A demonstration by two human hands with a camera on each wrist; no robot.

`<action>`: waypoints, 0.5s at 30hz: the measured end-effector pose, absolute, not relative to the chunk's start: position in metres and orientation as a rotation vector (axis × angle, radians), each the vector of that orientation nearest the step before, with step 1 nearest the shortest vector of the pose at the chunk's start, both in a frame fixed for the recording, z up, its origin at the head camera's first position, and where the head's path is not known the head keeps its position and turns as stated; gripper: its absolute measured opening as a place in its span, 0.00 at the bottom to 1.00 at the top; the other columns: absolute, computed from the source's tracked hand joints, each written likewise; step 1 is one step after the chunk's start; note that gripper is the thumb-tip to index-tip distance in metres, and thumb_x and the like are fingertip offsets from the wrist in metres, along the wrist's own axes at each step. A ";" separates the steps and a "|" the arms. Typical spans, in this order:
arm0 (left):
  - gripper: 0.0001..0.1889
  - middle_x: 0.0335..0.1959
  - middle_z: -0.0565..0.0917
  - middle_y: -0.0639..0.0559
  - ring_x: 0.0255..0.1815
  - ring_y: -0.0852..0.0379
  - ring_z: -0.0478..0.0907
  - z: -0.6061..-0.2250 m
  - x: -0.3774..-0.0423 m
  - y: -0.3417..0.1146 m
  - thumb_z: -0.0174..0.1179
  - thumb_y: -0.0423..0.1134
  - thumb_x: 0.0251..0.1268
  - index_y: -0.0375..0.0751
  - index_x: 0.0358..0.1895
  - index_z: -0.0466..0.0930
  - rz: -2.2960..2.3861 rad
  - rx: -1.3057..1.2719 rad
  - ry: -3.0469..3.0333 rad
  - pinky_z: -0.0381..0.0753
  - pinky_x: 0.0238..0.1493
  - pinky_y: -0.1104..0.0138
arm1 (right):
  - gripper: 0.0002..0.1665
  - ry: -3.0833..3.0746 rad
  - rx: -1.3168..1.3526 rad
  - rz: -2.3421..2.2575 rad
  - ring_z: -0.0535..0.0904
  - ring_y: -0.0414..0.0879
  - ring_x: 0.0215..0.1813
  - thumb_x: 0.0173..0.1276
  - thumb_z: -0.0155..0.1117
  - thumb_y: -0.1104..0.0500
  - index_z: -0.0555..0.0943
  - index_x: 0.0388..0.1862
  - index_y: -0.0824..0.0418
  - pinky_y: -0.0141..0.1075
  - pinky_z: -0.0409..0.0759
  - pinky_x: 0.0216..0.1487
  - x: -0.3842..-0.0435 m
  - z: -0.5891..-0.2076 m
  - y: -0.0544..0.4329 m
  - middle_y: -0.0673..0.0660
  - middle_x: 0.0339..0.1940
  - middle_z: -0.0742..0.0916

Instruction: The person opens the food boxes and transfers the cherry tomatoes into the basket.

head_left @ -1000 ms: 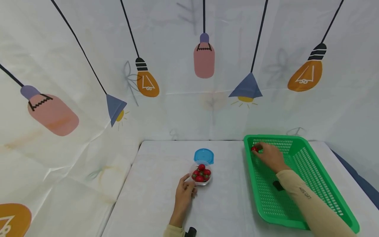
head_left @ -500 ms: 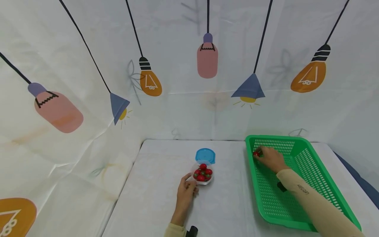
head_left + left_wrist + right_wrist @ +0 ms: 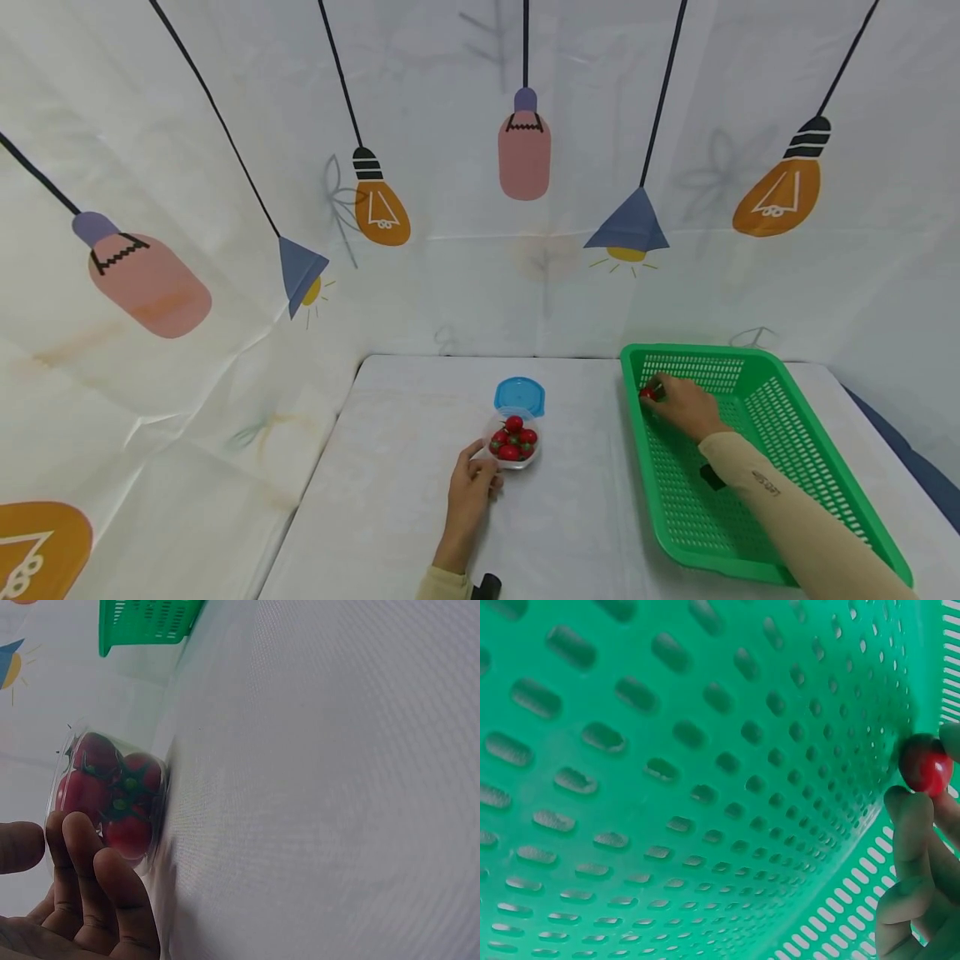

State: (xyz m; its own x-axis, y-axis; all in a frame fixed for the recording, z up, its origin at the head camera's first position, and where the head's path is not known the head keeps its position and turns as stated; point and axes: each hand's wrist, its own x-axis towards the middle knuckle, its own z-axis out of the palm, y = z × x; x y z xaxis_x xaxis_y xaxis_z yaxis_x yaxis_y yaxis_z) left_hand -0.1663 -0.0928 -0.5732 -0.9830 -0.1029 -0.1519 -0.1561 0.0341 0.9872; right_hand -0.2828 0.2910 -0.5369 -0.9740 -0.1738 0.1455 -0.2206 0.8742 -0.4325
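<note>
Plainly, the table bears a green basket on the right, long axis running away from the person, and a clear tub of tomatoes well to its left. The left hand lies at the tub's near left edge, its bent fingers looking relaxed. Across in the basket's far left part, the right hand pinches one round tomato near the wall; from that grip, the tub lies leftward, nearer the left hand
</note>
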 end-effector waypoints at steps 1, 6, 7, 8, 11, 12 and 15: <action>0.25 0.42 0.84 0.42 0.38 0.51 0.80 -0.573 -0.166 -0.093 0.54 0.39 0.77 0.38 0.73 0.65 2.139 -0.278 2.230 0.81 0.41 0.66 | 0.18 -2.944 0.302 0.701 0.86 0.55 0.35 0.67 0.71 0.53 0.83 0.49 0.63 0.45 0.78 0.25 -0.283 -0.536 0.291 0.62 0.40 0.90; 0.25 0.42 0.85 0.43 0.38 0.51 0.80 -0.574 -0.167 -0.093 0.55 0.40 0.77 0.38 0.72 0.65 2.142 -0.271 2.229 0.81 0.40 0.66 | 0.23 -2.936 0.246 0.722 0.86 0.59 0.38 0.71 0.68 0.50 0.81 0.53 0.66 0.46 0.79 0.25 -0.284 -0.527 0.294 0.67 0.45 0.88; 0.25 0.42 0.84 0.43 0.38 0.51 0.80 -0.574 -0.167 -0.093 0.55 0.40 0.77 0.38 0.72 0.65 2.143 -0.272 2.229 0.81 0.40 0.66 | 0.23 -2.926 0.234 0.722 0.86 0.61 0.39 0.72 0.66 0.49 0.81 0.54 0.67 0.46 0.80 0.26 -0.285 -0.524 0.295 0.68 0.46 0.88; 0.25 0.42 0.84 0.43 0.38 0.51 0.80 -0.574 -0.167 -0.093 0.55 0.40 0.77 0.38 0.72 0.65 2.145 -0.271 2.228 0.81 0.40 0.66 | 0.24 -2.914 0.225 0.717 0.85 0.62 0.41 0.72 0.65 0.49 0.80 0.55 0.67 0.47 0.80 0.27 -0.285 -0.520 0.295 0.69 0.47 0.87; 0.26 0.42 0.84 0.41 0.37 0.51 0.80 -0.574 -0.167 -0.093 0.55 0.39 0.77 0.37 0.73 0.64 2.159 -0.264 2.227 0.81 0.39 0.65 | 0.22 -2.853 0.200 0.729 0.85 0.63 0.43 0.74 0.63 0.50 0.80 0.55 0.67 0.47 0.81 0.28 -0.287 -0.505 0.295 0.69 0.49 0.87; 0.25 0.42 0.84 0.41 0.37 0.52 0.80 -0.573 -0.167 -0.093 0.54 0.39 0.77 0.36 0.73 0.64 2.163 -0.264 2.224 0.81 0.38 0.65 | 0.22 -2.827 0.196 0.729 0.85 0.62 0.41 0.74 0.63 0.50 0.80 0.55 0.67 0.46 0.81 0.27 -0.288 -0.500 0.294 0.69 0.49 0.87; 0.25 0.43 0.84 0.37 0.38 0.51 0.80 -0.570 -0.165 -0.093 0.53 0.37 0.78 0.34 0.73 0.63 2.173 -0.259 2.220 0.81 0.39 0.64 | 0.22 -2.753 0.192 0.750 0.83 0.54 0.28 0.74 0.63 0.51 0.80 0.56 0.66 0.44 0.76 0.20 -0.288 -0.487 0.290 0.68 0.47 0.88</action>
State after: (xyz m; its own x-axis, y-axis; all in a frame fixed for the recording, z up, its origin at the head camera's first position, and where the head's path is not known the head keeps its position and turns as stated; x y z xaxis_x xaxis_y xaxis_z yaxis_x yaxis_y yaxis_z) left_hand -0.1655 -0.0927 -0.5705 -0.9859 -0.1017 -0.1331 -0.1352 0.0144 0.9907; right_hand -0.2877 0.2896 -0.4870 -0.9518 -0.0537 0.3020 -0.1994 0.8565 -0.4760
